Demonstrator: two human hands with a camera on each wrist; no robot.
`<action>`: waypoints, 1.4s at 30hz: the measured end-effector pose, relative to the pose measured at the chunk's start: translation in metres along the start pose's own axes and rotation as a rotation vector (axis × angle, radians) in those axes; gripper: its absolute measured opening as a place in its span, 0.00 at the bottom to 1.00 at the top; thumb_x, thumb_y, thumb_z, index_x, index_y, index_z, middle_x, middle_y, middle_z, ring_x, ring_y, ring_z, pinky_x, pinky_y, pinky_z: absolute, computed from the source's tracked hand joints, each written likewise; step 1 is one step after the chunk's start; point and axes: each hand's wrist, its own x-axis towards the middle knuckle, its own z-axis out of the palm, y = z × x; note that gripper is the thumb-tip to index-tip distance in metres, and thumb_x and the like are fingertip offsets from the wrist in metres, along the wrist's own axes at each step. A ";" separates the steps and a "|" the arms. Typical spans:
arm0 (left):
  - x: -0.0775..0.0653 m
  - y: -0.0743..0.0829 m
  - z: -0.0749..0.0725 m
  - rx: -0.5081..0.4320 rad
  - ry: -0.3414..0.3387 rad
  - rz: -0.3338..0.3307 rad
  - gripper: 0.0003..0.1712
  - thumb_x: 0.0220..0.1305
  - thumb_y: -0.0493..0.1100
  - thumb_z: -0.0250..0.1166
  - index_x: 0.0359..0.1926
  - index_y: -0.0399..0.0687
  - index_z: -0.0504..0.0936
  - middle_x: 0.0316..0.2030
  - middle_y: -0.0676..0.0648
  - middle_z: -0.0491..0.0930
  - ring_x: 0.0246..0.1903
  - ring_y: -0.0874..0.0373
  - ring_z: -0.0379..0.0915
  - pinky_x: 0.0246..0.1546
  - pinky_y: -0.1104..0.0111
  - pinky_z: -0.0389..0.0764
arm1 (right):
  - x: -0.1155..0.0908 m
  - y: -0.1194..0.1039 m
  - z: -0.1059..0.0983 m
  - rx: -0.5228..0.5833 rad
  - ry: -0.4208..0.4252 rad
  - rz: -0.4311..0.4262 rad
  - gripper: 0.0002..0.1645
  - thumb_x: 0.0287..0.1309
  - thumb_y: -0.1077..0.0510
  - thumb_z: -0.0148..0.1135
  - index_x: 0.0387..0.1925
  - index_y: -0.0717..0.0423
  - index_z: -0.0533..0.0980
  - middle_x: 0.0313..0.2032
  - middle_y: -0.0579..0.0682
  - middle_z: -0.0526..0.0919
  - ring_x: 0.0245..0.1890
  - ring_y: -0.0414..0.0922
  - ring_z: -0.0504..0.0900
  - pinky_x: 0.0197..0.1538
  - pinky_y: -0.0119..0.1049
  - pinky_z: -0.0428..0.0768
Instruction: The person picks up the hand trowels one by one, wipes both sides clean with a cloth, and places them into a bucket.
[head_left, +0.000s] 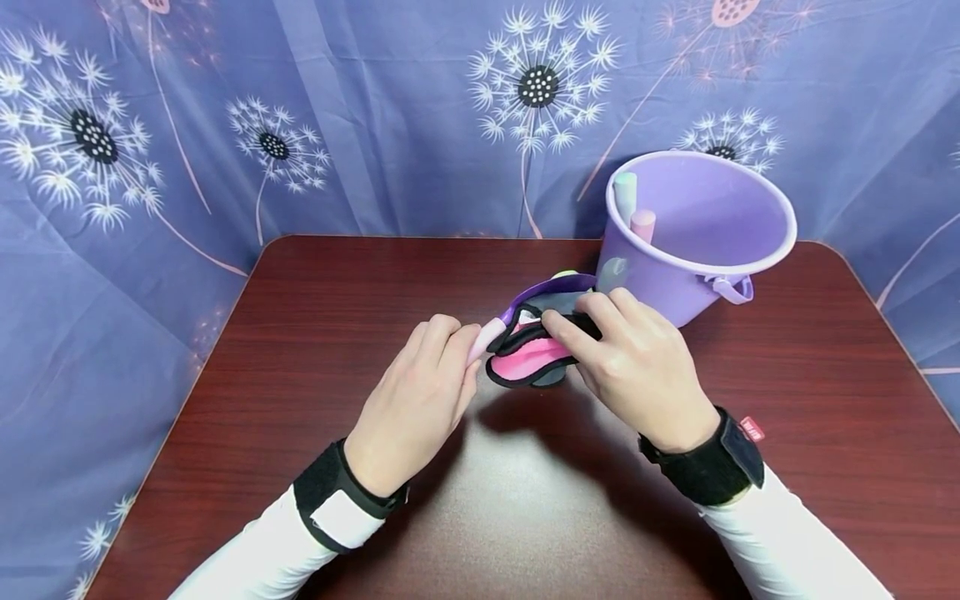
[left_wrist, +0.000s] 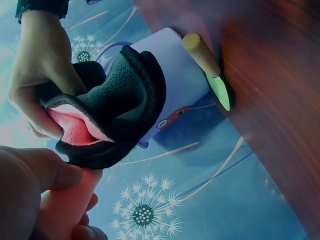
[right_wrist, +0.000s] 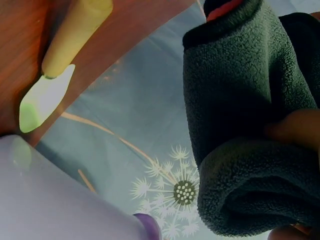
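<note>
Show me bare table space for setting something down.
The brown wooden table is bare left of the left hand, back toward the blue dandelion-print curtain, and right of the right hand and purple plastic bucket. It is crowded near the bucket's left side, where the pink-handled purple tool, grey-and-pink fleece piece and green-bladed trowel gather.

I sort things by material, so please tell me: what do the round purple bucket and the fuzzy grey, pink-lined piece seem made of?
The round purple bucket: probably plastic, smooth, slightly glossy; its wall is evenly coloured, without grain. The fuzzy grey, pink-lined piece: likely fleece-type fabric, matte; its nap shows and it folds softly.
</note>
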 end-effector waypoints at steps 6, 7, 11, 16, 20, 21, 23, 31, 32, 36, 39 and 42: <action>0.000 0.001 -0.001 -0.002 -0.007 -0.006 0.16 0.74 0.34 0.62 0.58 0.30 0.77 0.44 0.39 0.71 0.39 0.46 0.69 0.41 0.61 0.78 | 0.001 -0.006 0.002 0.023 -0.005 -0.019 0.21 0.67 0.68 0.48 0.51 0.56 0.84 0.39 0.57 0.79 0.30 0.56 0.71 0.27 0.46 0.71; 0.000 0.001 -0.001 -0.003 -0.006 -0.006 0.16 0.73 0.34 0.62 0.58 0.30 0.77 0.44 0.39 0.71 0.40 0.45 0.69 0.42 0.60 0.79 | 0.001 -0.006 0.002 0.031 -0.006 -0.021 0.21 0.68 0.69 0.48 0.52 0.56 0.84 0.39 0.57 0.79 0.30 0.57 0.71 0.27 0.46 0.71; 0.001 0.002 -0.002 -0.014 0.002 -0.008 0.17 0.73 0.33 0.62 0.59 0.29 0.76 0.46 0.38 0.72 0.42 0.44 0.70 0.45 0.58 0.79 | 0.000 -0.009 0.003 0.062 -0.036 -0.025 0.21 0.68 0.68 0.49 0.53 0.55 0.85 0.41 0.58 0.79 0.32 0.57 0.72 0.29 0.48 0.74; 0.001 0.003 -0.002 -0.033 0.013 -0.014 0.17 0.75 0.35 0.60 0.60 0.30 0.76 0.46 0.38 0.73 0.43 0.44 0.70 0.46 0.58 0.79 | -0.004 -0.011 0.005 0.129 -0.100 0.025 0.24 0.57 0.70 0.64 0.55 0.52 0.84 0.44 0.57 0.79 0.37 0.57 0.76 0.35 0.49 0.79; 0.002 0.004 -0.003 -0.043 0.027 -0.012 0.18 0.76 0.36 0.61 0.60 0.30 0.76 0.47 0.38 0.73 0.43 0.44 0.71 0.46 0.57 0.79 | -0.007 -0.010 0.007 0.220 -0.114 0.131 0.30 0.46 0.67 0.78 0.54 0.50 0.84 0.45 0.54 0.79 0.43 0.55 0.78 0.41 0.49 0.81; 0.002 0.004 -0.003 -0.045 0.028 -0.013 0.18 0.76 0.36 0.61 0.61 0.30 0.76 0.47 0.38 0.73 0.43 0.44 0.71 0.47 0.57 0.79 | -0.007 -0.009 0.007 0.241 -0.107 0.152 0.31 0.45 0.67 0.79 0.54 0.50 0.85 0.45 0.54 0.80 0.43 0.54 0.78 0.42 0.49 0.81; 0.002 0.004 -0.003 -0.045 0.035 -0.011 0.18 0.76 0.35 0.62 0.61 0.30 0.76 0.47 0.37 0.73 0.43 0.44 0.71 0.47 0.57 0.79 | -0.008 -0.007 0.008 0.275 -0.093 0.185 0.30 0.45 0.66 0.79 0.54 0.51 0.85 0.44 0.53 0.80 0.44 0.53 0.79 0.43 0.49 0.81; 0.003 0.003 -0.007 -0.027 0.067 0.000 0.17 0.75 0.34 0.62 0.60 0.31 0.77 0.46 0.37 0.74 0.42 0.43 0.70 0.44 0.56 0.78 | -0.008 0.004 0.003 0.261 -0.050 0.250 0.28 0.48 0.65 0.72 0.55 0.54 0.86 0.43 0.56 0.81 0.43 0.56 0.80 0.46 0.53 0.79; 0.003 0.003 -0.007 -0.029 0.069 0.000 0.17 0.75 0.34 0.62 0.60 0.31 0.77 0.46 0.37 0.74 0.42 0.43 0.70 0.45 0.56 0.79 | -0.008 0.005 0.002 0.256 -0.046 0.252 0.27 0.48 0.66 0.71 0.55 0.54 0.86 0.43 0.56 0.81 0.43 0.56 0.80 0.46 0.53 0.79; 0.002 0.002 -0.007 -0.033 0.080 0.004 0.17 0.75 0.34 0.62 0.60 0.30 0.77 0.46 0.37 0.74 0.41 0.43 0.70 0.43 0.56 0.78 | -0.008 0.009 0.000 0.236 -0.039 0.254 0.28 0.48 0.68 0.66 0.54 0.55 0.86 0.41 0.56 0.80 0.41 0.56 0.79 0.44 0.54 0.78; 0.002 0.002 -0.008 -0.030 0.085 0.005 0.17 0.75 0.34 0.61 0.60 0.30 0.77 0.46 0.37 0.74 0.40 0.43 0.70 0.42 0.56 0.78 | -0.008 0.013 -0.002 0.213 -0.029 0.248 0.28 0.48 0.69 0.66 0.54 0.56 0.86 0.41 0.57 0.79 0.40 0.58 0.79 0.42 0.55 0.78; 0.002 0.001 -0.009 -0.030 0.083 0.003 0.17 0.75 0.34 0.61 0.60 0.30 0.76 0.46 0.38 0.74 0.40 0.43 0.69 0.42 0.56 0.77 | -0.009 0.017 -0.004 0.193 -0.020 0.257 0.27 0.48 0.69 0.68 0.54 0.56 0.86 0.41 0.56 0.79 0.38 0.57 0.79 0.41 0.55 0.77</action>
